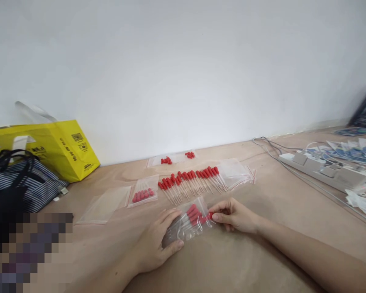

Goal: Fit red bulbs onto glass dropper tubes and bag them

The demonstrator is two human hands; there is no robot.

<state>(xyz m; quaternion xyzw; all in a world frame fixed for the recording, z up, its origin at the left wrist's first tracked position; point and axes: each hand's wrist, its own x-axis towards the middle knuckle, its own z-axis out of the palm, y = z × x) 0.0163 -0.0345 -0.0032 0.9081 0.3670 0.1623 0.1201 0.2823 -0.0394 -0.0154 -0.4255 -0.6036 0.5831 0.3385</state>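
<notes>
My left hand (158,240) grips a clear zip bag (186,232) by its left end, thumb below and fingers above. Inside that bag lie several droppers with red bulbs (192,213). At the bag's right opening, my right hand (233,215) pinches the red bulb of a dropper (210,215); its stem is hidden by the bag and the other bulbs. Just beyond my hands, a row of loose red-bulbed droppers (189,181) lies side by side, stems towards me. Left of the row, a filled zip bag (143,195) holds several more droppers.
Flat clear bags (105,205) lie at the left, and a stack of bags (234,173) at the row's right. Further bagged droppers (177,158) lie near the wall. A yellow bag (49,146) stands at left; a power strip (323,169) with cables is at right.
</notes>
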